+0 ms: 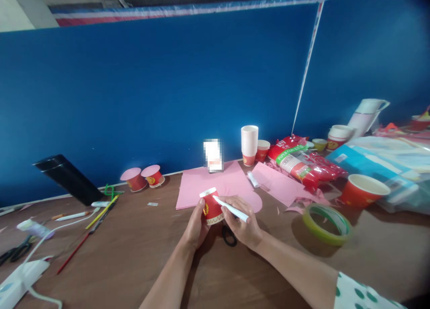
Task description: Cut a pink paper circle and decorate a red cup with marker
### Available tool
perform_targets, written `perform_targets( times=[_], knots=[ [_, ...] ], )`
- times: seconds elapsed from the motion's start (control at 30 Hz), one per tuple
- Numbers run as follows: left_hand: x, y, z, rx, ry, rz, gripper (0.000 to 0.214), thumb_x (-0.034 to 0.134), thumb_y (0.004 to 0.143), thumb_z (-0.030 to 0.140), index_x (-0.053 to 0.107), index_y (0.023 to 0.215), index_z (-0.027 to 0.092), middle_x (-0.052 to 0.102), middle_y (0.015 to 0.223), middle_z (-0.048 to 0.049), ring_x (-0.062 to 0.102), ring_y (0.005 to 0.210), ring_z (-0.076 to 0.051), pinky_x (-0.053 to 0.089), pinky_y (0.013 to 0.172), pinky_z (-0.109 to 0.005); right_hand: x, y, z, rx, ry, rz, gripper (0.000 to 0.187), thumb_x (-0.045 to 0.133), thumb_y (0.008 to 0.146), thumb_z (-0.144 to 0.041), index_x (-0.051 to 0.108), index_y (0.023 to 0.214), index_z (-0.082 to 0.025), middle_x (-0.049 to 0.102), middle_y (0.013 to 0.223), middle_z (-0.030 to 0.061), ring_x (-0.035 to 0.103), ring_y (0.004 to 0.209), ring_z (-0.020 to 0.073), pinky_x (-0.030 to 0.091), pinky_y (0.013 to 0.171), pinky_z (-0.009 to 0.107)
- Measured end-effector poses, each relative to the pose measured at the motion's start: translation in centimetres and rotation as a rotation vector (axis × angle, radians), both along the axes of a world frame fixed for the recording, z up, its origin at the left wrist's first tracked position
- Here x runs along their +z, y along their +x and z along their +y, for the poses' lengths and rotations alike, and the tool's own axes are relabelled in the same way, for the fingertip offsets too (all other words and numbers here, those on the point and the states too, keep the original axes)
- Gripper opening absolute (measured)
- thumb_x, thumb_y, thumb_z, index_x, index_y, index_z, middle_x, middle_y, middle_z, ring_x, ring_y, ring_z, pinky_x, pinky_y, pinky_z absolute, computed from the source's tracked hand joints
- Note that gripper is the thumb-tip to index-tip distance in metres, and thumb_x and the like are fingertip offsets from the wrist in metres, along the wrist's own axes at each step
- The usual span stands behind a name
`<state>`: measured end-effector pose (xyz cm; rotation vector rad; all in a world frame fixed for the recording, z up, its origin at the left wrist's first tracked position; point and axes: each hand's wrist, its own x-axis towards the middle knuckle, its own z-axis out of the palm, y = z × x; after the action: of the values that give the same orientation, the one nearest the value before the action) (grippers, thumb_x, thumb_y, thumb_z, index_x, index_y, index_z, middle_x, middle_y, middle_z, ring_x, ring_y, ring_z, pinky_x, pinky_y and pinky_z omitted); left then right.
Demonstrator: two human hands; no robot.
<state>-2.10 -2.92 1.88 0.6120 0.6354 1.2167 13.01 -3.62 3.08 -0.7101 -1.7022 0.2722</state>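
Observation:
My left hand (196, 226) is wrapped round a red paper cup (211, 210), which is tilted and has a gold print and a zigzag line near its lower rim. In my right hand (243, 219) is a white marker pen (235, 209), its tip at the upper right side of the cup. Whether the tip touches the cup I cannot tell. Just below the hands lie scissors, of which a black handle loop (229, 236) shows; the rest is hidden. Behind the cup pink paper sheets (195, 183) are spread on the wooden table.
Two red cups with pink tops (133, 179) stand back left, near a black flask (69, 179). Right of me are a tape roll (307, 221), a red cup (358, 195) and a red plastic pack (292, 159). Stacked white cups (249, 141) stand behind. A power strip (22, 277) lies front left.

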Motion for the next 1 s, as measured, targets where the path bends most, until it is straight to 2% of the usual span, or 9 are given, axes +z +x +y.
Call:
perform_targets(
  times=[0.33,0.63,1.0],
  knots=[
    [-0.12,-0.01,0.08,0.006,0.017,0.010,0.037,0.064,0.085,0.043,0.068,0.106,0.012,0.071,0.112,-0.0127,0.062,0.114,-0.032,0.044,0.104,-0.045,-0.24,0.02,0.14,0.004,0.005,-0.005,0.024,0.051,0.094,-0.018,0.065,0.113,-0.022,0.073,0.097,0.0092,0.069,0.089,0.0223,0.058,0.081,0.038],
    [-0.18,0.03,0.07,-0.007,0.016,-0.002,0.037,0.062,0.086,0.043,0.068,0.105,0.012,0.074,0.102,-0.0115,0.063,0.113,-0.030,0.043,0.106,-0.044,-0.19,0.06,0.12,0.008,-0.002,-0.016,0.024,0.051,0.094,-0.015,0.065,0.112,-0.022,0.072,0.096,0.0083,0.068,0.088,0.0219,0.057,0.079,0.037],
    [-0.21,0.00,0.13,0.018,0.003,0.002,0.034,0.059,0.089,0.042,0.070,0.098,0.011,0.075,0.094,-0.0100,0.069,0.099,-0.027,0.045,0.102,-0.042,-0.21,-0.06,-0.02,0.041,0.006,-0.027,0.018,0.051,0.092,-0.015,0.064,0.105,-0.020,0.071,0.089,0.0075,0.066,0.082,0.0206,0.055,0.076,0.035]
  ],
)
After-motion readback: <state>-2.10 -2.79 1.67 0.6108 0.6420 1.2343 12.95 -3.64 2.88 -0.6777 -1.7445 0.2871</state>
